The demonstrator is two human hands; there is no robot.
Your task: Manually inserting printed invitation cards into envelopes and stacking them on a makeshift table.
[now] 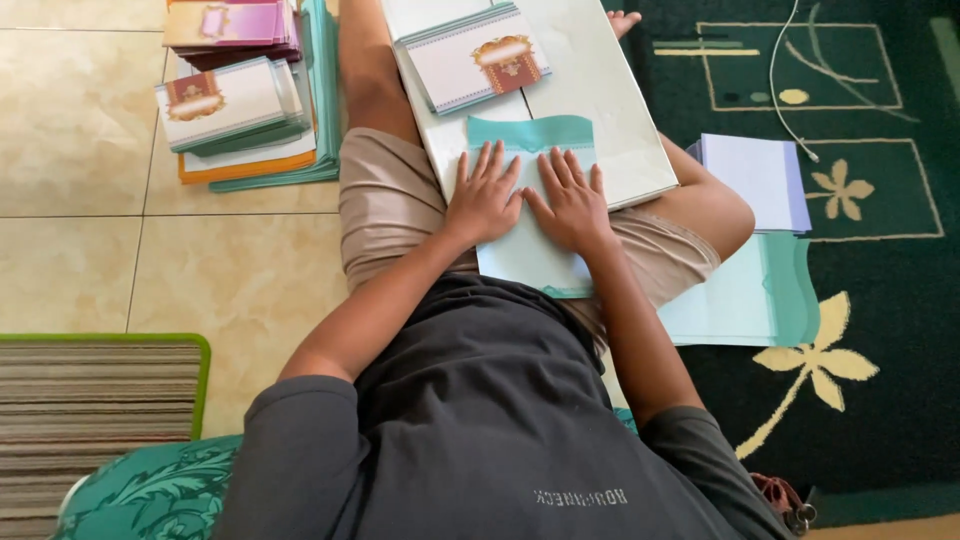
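I sit on the floor with a pale board point(600, 90) across my lap. A teal sheet with a scalloped top edge point(530, 135) lies on the board. My left hand point(483, 195) and my right hand point(572, 200) press flat on it side by side, fingers spread, thumbs nearly touching. Farther up the board rests a small stack of white cards with a gold and red ornament point(470, 55).
Stacks of cards and teal sheets point(240, 100) sit on the tiled floor at the upper left. Lilac sheets point(760, 180) and teal sheets point(750, 300) lie on the green carpet at my right. A striped mat point(95, 420) is at the lower left. A white cable point(785, 80) crosses the carpet.
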